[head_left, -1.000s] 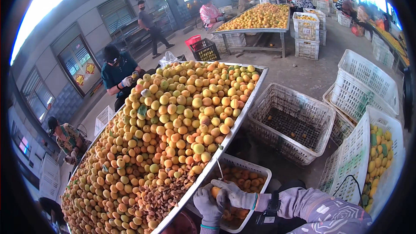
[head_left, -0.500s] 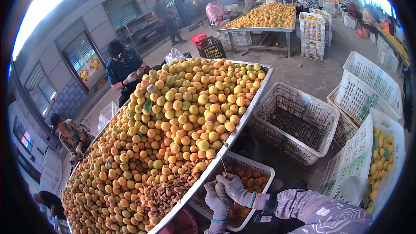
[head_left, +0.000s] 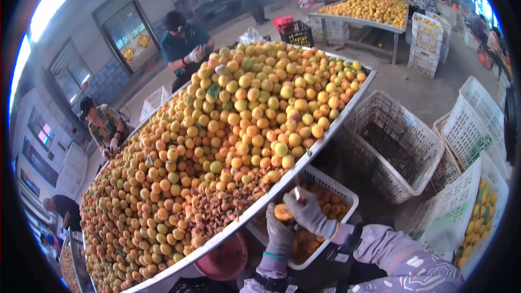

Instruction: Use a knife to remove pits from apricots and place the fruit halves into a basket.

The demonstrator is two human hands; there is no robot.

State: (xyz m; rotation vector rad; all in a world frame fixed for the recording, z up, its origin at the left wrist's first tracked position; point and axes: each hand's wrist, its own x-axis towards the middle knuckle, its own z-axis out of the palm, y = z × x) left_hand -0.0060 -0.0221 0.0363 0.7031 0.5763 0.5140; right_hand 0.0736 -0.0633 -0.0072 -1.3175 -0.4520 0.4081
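Observation:
Grey work gloves cover both hands, held over a white crate [head_left: 351,198] of cut orange apricot halves beside the table's edge. My left hand [head_left: 280,234] is closed on a cut apricot [head_left: 283,212], its orange inner face showing at the fingertips. Close by on the right, my right hand [head_left: 312,214] is closed round a small slender tool [head_left: 297,191]. Only a pale tip and a bit of red show, so its kind is unclear. Heaped apricots [head_left: 255,95] cover the metal-rimmed table [head_left: 325,140], with a pile of brown pits [head_left: 230,199] near the rim.
A reddish basin [head_left: 223,260] stands under the table edge. To the right are a large white crate [head_left: 396,144] with a few fruits in it, stacked crates [head_left: 480,114] and a tilted crate of yellow fruit [head_left: 480,222]. Co-workers sit across the table; another fruit-covered table [head_left: 372,11] stands behind.
The view has shifted, so the table sits further right. My hands have drawn slightly apart, and a cut apricot now shows in the left. The right hand's tool has swung and shows less of its length.

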